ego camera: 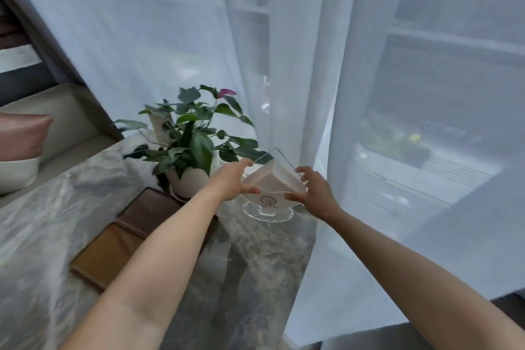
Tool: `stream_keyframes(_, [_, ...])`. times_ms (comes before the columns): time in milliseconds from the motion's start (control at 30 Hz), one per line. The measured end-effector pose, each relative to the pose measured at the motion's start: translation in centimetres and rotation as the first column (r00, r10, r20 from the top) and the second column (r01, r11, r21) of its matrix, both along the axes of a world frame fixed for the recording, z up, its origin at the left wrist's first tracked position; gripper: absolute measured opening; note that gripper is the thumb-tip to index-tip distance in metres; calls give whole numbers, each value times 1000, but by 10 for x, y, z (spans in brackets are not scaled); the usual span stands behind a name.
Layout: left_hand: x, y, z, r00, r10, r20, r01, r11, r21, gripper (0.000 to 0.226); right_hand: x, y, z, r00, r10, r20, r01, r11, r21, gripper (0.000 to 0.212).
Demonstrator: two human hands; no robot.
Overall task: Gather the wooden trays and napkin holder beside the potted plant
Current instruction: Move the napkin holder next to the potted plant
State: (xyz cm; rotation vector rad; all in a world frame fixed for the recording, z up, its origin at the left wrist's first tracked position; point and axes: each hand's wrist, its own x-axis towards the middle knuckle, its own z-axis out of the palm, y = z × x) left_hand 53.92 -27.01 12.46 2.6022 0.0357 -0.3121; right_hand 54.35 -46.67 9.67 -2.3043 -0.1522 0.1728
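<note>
Now left hand [233, 182] and right hand [312, 193] clasp the clear napkin holder [270, 187] beside the potted plant [193, 145]

Both hands grip a clear acrylic napkin holder [268, 190] stacked with white napkins: left hand [233, 180], right hand [314, 193]. It stands on the grey marble worktop [42, 207], just beside a leafy potted plant [189, 145] and two brown wooden trays [136, 224].

Both forearms are bare from elbow to wrist, no sleeves showing. The left hand [233, 182] and right hand [315, 193] wear no rings, watch, bracelets or gloves.
</note>
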Motion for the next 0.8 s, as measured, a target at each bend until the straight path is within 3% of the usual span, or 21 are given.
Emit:
stream_keyframes(300, [26,-41,-31,994,-72,-87,71,997,-5,80,10,-34,-31,994,-90,-69,87,995,-46,68])
stream_keyframes(800, [36,-59,-48,989,-114,-97,118,992,37,77,16,-50,-46,985,-111,-132,99,991,-94,66])
